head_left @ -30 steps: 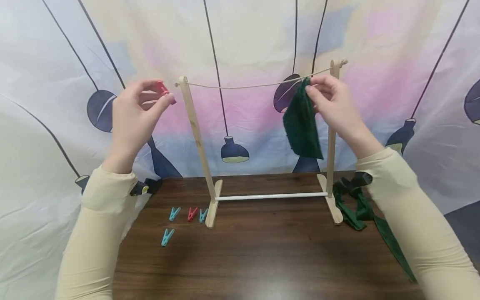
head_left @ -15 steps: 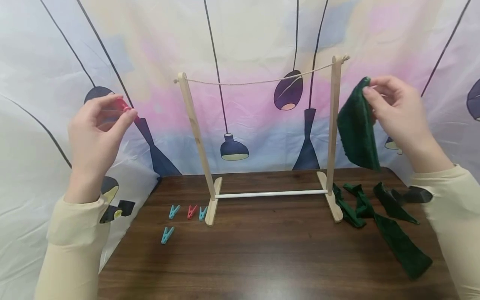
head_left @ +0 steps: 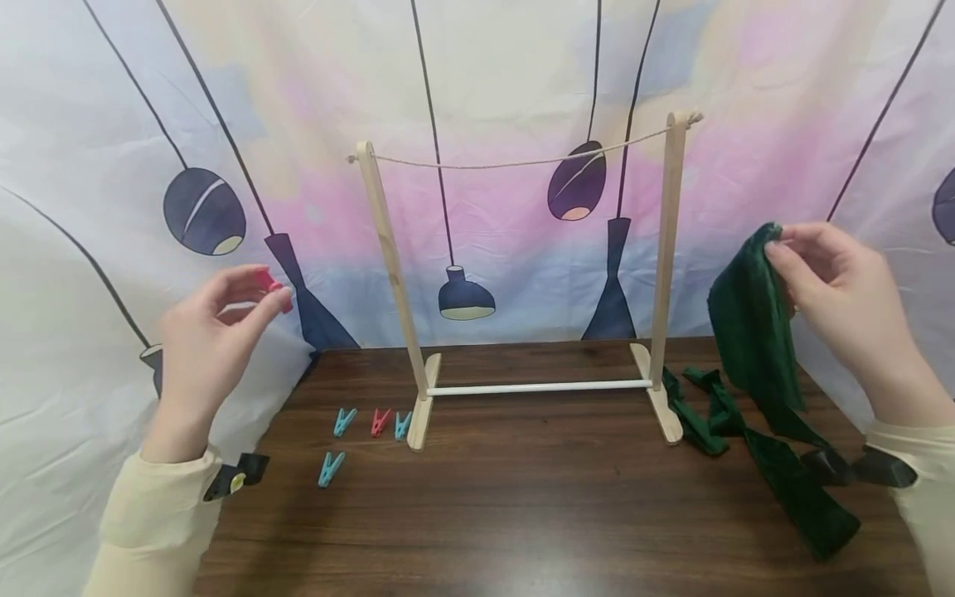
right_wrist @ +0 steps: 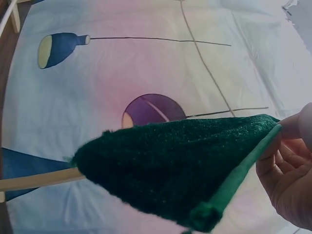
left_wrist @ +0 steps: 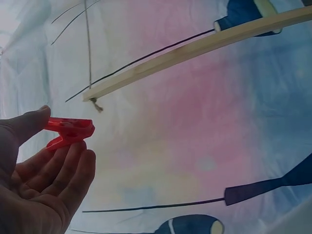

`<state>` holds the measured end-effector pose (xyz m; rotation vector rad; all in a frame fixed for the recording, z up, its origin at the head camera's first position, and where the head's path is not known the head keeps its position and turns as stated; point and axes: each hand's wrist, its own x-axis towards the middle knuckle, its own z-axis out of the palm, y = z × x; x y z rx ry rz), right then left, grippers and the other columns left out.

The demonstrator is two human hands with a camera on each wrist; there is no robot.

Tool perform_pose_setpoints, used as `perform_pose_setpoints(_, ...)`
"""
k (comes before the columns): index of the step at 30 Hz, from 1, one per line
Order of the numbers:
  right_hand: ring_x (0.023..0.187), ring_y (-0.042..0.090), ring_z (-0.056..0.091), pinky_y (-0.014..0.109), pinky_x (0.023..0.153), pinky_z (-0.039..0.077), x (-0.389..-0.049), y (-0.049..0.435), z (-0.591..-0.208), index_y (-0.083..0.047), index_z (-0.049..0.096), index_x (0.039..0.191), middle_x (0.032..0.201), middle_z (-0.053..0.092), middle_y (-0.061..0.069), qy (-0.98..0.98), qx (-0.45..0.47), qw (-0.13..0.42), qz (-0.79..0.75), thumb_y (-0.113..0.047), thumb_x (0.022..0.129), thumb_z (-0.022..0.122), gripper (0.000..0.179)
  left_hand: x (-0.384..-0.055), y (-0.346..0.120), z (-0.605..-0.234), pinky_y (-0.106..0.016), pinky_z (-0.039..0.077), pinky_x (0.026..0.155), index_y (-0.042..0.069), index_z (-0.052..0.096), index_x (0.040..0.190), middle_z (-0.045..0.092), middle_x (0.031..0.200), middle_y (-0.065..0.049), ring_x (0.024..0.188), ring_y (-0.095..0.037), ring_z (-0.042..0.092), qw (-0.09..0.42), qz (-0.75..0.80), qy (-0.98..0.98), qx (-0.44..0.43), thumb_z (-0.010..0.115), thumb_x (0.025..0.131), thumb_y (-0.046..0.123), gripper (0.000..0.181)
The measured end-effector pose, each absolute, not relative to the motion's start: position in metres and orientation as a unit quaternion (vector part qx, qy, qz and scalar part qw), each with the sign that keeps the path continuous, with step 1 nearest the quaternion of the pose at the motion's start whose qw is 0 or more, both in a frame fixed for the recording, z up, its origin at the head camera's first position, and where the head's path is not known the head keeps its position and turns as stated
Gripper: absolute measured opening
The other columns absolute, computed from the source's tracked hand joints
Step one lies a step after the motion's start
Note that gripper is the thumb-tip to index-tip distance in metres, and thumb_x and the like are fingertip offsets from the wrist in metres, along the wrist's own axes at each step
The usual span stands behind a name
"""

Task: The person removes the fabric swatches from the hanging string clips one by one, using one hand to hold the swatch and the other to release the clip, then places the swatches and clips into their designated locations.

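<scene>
My left hand [head_left: 212,344] pinches a red clothespin [left_wrist: 70,129] between thumb and fingertips, out to the left of the wooden stand. On the far side, my right hand [head_left: 846,307] pinches the top corner of a dark green velvety cloth [right_wrist: 170,170], which hangs down over the table's right side. Between the hands stands a small wooden drying rack [head_left: 388,257] with a string [head_left: 507,166] tied across its two posts. Nothing hangs on the string. More green cloth pieces [head_left: 798,489] lie on the table below the right hand.
Left of the rack's foot lie blue clothespins [head_left: 331,470] and one red clothespin [head_left: 380,422]. A white rod [head_left: 537,387] joins the rack's feet low down. Behind the brown table [head_left: 522,514] hangs a curtain [head_left: 507,75] printed with lamps.
My right hand has carried the green cloth away from the string, to the right and down. My left hand has moved left and lower, still holding the red clothespin.
</scene>
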<state>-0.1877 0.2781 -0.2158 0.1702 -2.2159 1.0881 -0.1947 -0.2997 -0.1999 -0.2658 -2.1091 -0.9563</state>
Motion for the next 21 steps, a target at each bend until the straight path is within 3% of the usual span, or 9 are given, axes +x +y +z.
perform_pose_setpoints(3,0.066,0.006,0.050,0.016,0.054,0.042,-0.180,0.282,-0.229,-0.013,0.059,0.128,0.097,0.057,-0.013,-0.858,0.054,0.319,0.398,-0.030,0.104,0.055,0.029,-0.193,-0.300,-0.214,-0.006,0.048,0.076,0.007,0.071,0.117,0.069,0.092,0.022,0.083,0.010,0.065,0.374,-0.371,-0.845,-0.095,0.081,0.087,0.020,0.034)
perform_pose_setpoints(10,0.063,0.006,0.051,0.016,0.054,0.044,-0.166,0.293,-0.260,-0.021,0.058,0.126,0.095,0.057,-0.014,-0.850,0.066,0.312,0.420,-0.021,0.106,0.053,0.021,-0.186,-0.302,-0.240,-0.002,0.044,0.076,0.007,0.067,0.121,0.074,0.105,-0.012,0.085,0.018,0.059,0.331,-0.333,-0.879,-0.084,0.077,0.091,0.031,0.040)
perform_pose_setpoints(21,0.078,-0.003,0.053,0.006,0.064,0.041,-0.145,0.307,-0.299,-0.014,0.059,0.123,0.096,0.056,-0.021,-0.868,0.017,0.291,0.402,-0.021,0.106,0.053,0.020,-0.185,-0.301,-0.277,-0.002,0.044,0.074,0.004,0.066,0.118,0.073,0.102,-0.012,0.085,0.021,0.054,0.307,-0.321,-0.891,-0.092,0.076,0.092,0.027,0.036)
